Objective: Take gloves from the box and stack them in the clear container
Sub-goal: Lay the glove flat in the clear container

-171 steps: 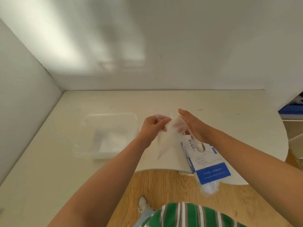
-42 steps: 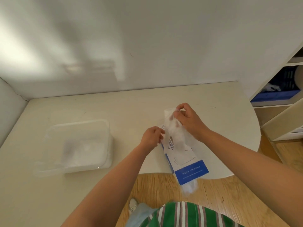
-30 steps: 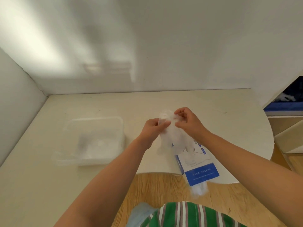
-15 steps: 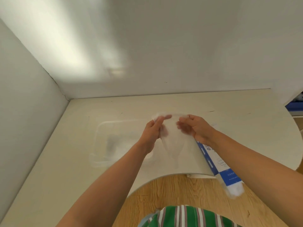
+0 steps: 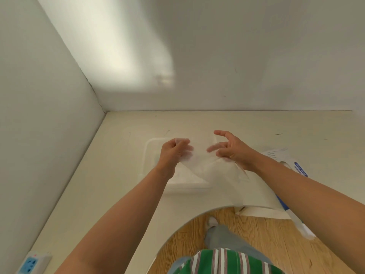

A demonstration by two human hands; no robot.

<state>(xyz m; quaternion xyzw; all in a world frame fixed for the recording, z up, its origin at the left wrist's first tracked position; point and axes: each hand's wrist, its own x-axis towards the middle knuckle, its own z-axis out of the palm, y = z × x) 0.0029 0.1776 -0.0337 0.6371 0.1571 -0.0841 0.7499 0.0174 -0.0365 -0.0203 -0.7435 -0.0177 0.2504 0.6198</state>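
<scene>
Stretching a thin see-through plastic glove flat right over the clear plastic container, probably so it lands smooth on the stack. The left hand pinches 1 edge. On the right hand, thumb and forefinger are spread loose, and the curled lower fingers seem to catch the other edge. The blue-and-white cardboard box lies off right.

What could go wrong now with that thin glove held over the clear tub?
The glove is flimsy: the left hand pinches one edge and the right hand has spread fingers, so it may land crumpled in the clear container. The box overhangs the table edge beside the right forearm; a nudge could drop it.
</scene>
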